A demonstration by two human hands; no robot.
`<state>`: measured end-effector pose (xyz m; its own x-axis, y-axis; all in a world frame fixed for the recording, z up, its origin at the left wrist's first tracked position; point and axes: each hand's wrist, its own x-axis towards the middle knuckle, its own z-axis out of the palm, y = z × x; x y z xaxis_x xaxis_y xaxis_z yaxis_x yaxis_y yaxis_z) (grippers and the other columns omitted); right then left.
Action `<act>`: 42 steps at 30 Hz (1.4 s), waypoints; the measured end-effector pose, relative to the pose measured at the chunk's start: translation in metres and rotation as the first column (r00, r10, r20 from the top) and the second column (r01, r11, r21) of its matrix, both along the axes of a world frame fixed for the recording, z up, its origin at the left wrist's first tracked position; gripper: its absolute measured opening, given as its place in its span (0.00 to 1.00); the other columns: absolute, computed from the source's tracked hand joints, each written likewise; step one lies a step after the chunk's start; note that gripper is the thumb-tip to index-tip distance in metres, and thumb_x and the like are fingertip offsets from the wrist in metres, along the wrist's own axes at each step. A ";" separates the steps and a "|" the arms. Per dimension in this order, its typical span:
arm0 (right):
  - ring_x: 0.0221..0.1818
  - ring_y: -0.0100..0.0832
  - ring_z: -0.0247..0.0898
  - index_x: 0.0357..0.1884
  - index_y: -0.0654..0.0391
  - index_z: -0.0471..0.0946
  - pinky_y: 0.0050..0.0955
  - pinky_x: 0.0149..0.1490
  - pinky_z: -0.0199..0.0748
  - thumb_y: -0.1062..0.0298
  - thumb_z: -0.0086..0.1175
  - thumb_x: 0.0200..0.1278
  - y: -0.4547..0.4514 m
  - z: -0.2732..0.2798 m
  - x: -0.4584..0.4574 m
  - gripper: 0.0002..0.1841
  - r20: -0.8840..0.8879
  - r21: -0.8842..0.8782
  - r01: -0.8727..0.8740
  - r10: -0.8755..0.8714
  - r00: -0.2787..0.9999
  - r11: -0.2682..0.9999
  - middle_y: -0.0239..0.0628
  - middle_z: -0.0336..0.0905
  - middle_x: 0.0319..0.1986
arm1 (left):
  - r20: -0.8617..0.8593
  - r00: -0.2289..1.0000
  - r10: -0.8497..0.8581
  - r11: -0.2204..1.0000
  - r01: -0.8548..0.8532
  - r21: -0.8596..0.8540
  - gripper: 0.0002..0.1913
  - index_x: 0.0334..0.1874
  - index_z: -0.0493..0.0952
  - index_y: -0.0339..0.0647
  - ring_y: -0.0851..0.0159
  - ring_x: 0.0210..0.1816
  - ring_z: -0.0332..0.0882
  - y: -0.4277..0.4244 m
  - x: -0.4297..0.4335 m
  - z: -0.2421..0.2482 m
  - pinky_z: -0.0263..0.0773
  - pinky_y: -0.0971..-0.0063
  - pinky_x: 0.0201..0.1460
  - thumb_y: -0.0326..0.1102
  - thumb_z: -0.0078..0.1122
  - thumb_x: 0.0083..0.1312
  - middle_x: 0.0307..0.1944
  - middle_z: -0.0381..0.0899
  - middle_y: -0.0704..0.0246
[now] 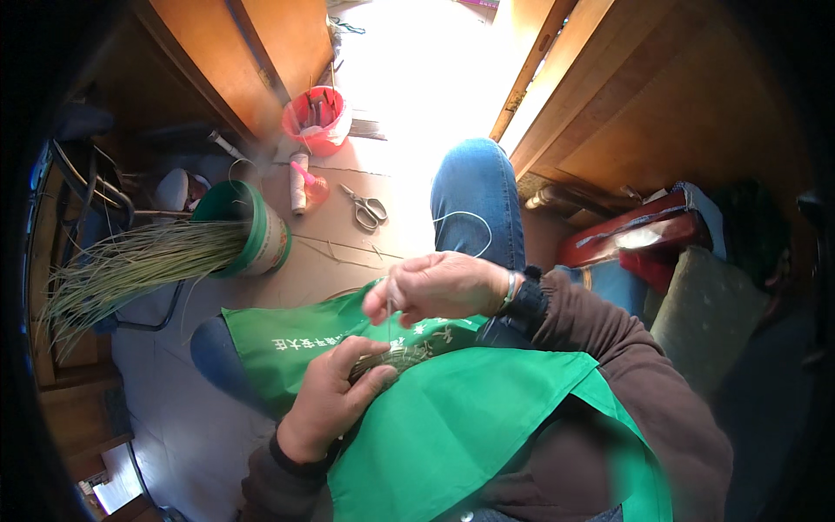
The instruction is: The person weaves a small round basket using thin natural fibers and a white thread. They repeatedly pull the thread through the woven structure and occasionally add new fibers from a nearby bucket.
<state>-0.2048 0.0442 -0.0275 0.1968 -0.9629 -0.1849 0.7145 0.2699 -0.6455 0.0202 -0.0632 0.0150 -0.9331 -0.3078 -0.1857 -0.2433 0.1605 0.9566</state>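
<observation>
My left hand (336,395) grips a small woven piece of dry grass (375,365) on my lap, its thumb and fingers on the near side of it. Just above that piece, my right hand (437,287) pinches a thin pale strand (390,320), which runs down to the weave; blur hides whether it is thread or a needle. A white cord (489,228) loops over my jeans at the knee. Beneath the work spreads a green apron (470,404) bearing white writing, and its folds partly cover the woven piece.
Long grass stems (143,267) stick out of a tipped green bucket (267,241) at left. Scissors (363,207), a thread spool (298,186) and a pink-topped bottle (314,186) are on the tiles. A red bin (318,124) stands by the bright doorway; boxes (633,228) lie right.
</observation>
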 end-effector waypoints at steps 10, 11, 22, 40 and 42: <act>0.19 0.17 0.43 0.26 0.50 0.66 0.20 0.23 0.42 0.56 0.45 0.77 -0.034 -0.007 0.021 0.18 0.113 0.226 0.148 -0.177 0.978 0.963 0.19 0.50 0.18 | 0.133 0.991 -0.017 0.973 -0.014 0.230 0.10 0.46 0.78 0.33 0.77 0.35 0.79 0.003 -0.010 -0.018 0.74 0.81 0.38 0.29 0.66 0.66 0.33 0.83 0.66; 0.19 0.17 0.43 0.26 0.50 0.66 0.20 0.23 0.42 0.56 0.46 0.77 -0.033 -0.006 0.020 0.18 0.052 0.231 0.152 -0.169 0.984 0.961 0.19 0.51 0.18 | 0.133 0.991 -0.032 0.983 0.007 0.184 0.11 0.46 0.78 0.33 0.76 0.35 0.79 0.004 -0.011 -0.019 0.75 0.80 0.38 0.30 0.66 0.65 0.33 0.83 0.66; 0.27 0.17 0.64 0.37 0.56 0.73 0.20 0.31 0.63 0.64 0.61 0.64 -0.007 -0.002 0.011 0.09 -0.272 0.206 -0.318 0.367 0.890 0.925 0.23 0.69 0.26 | 0.112 0.985 -0.130 0.846 0.169 -0.506 0.20 0.44 0.73 0.39 0.55 0.30 0.80 0.001 -0.021 -0.003 0.75 0.69 0.34 0.37 0.74 0.56 0.30 0.80 0.58; 0.21 0.16 0.52 0.33 0.58 0.73 0.17 0.24 0.50 0.67 0.45 0.74 -0.019 -0.012 0.013 0.10 -0.026 0.285 -0.064 0.074 0.997 0.956 0.23 0.61 0.22 | -0.098 0.995 0.003 0.975 -0.025 -0.219 0.05 0.39 0.77 0.34 0.63 0.27 0.75 0.019 -0.007 -0.013 0.70 0.73 0.35 0.22 0.63 0.61 0.25 0.75 0.63; 0.23 0.17 0.56 0.33 0.59 0.74 0.18 0.27 0.55 0.67 0.45 0.73 -0.028 -0.005 0.019 0.11 -0.163 0.237 -0.038 0.078 0.983 0.971 0.24 0.64 0.23 | -0.063 0.998 0.027 0.990 -0.035 -0.133 0.05 0.39 0.77 0.33 0.67 0.27 0.75 0.021 -0.008 -0.013 0.69 0.75 0.33 0.21 0.62 0.62 0.25 0.76 0.65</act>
